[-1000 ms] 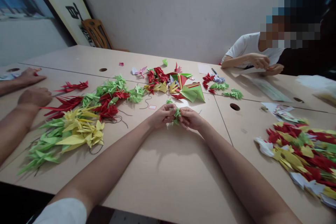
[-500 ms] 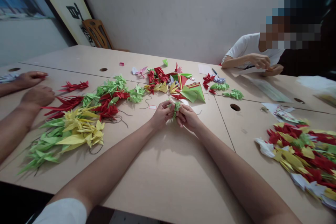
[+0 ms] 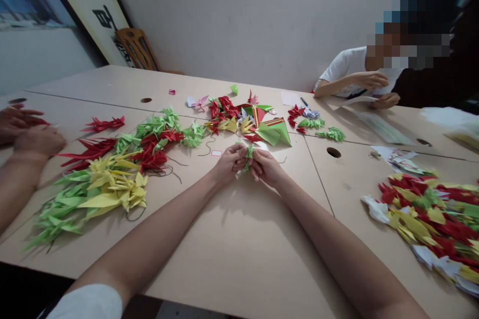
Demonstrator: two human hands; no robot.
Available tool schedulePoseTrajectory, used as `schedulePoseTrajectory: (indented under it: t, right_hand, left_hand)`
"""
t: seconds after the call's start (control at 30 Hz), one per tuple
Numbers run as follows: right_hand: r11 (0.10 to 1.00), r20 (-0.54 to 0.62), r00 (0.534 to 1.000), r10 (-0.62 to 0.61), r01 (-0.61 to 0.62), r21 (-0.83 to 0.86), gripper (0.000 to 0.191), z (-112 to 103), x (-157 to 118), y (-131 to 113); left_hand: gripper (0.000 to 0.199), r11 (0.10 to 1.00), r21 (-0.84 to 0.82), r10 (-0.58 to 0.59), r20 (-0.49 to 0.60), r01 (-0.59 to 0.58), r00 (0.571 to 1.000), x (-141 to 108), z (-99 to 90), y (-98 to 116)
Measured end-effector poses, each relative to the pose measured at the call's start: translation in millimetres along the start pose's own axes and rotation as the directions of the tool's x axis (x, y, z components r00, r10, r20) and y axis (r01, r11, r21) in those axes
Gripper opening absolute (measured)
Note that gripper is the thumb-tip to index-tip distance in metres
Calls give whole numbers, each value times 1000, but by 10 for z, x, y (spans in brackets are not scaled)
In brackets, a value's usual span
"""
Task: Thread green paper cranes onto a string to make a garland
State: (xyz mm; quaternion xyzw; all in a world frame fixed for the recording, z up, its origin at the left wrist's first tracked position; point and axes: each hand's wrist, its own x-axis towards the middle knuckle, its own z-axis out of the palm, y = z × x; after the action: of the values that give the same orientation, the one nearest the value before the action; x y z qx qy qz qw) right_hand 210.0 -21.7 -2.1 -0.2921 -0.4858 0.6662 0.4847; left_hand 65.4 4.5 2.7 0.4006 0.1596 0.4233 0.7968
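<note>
Between my two hands is a small bundle of green folded paper (image 3: 248, 158), held just above the table. My left hand (image 3: 231, 163) pinches it from the left, fingers curled. From the right, my right hand (image 3: 266, 165) grips the same bundle with thumb and fingertips. Most of the paper is hidden by my fingers. Just beyond my hands lie a folded green paper piece (image 3: 275, 133) and a pile of red paper cranes (image 3: 225, 107). A small red-edged label (image 3: 216, 153) rests left of my left hand.
Yellow cranes (image 3: 119, 184) and green cranes (image 3: 60, 209) with dark threads lie at left, near another person's hands (image 3: 35, 142). A large mixed pile (image 3: 430, 209) spreads at right. Across the table, a co-worker (image 3: 352, 77) handles paper. The table has a round hole (image 3: 334, 152).
My hands keep their hold on the green paper with only slight finger movement. At left, the other person's hands have shifted left. The co-worker's upper hand has lifted slightly from the lower one.
</note>
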Motion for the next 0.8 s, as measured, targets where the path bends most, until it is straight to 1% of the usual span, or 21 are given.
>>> schedulePoseTrajectory:
  t: [0.07,0.13,0.2,0.33,0.43,0.6,0.8]
  right_hand:
    - [999,-41,999,-34,33,-25,46,26,12,34]
    - [999,-52,998,-41,39,-32,45,29,12,41]
    - [1000,-27,999,-20,20,-21,43,15,5,21]
    - [999,68,997,38,-40,36,39,-23,-11,-48]
    - [997,84,996,43,-48,61,37,-34,-11,-69]
    - [1000,18,1000,-1,1,18,39,16,-2,-41]
    - [996,-55,995,-87,86,-6,40,103,-6,-8]
  left_hand:
    - [38,999,19,41,-39,-40,998,3,15,-5]
    - [38,998,33,47,-49,-46,998,0,24,-1]
    - [38,999,42,36,-36,-35,999,-5,25,7]
    - [37,997,74,3,14,-4,1000,-11,21,11]
    - [37,994,110,18,20,-21,1000,-13,33,5]
    - [37,977,182,128,-90,-110,988,-12,60,11]
    - [38,949,268,212,-147,-168,966,7,52,2]
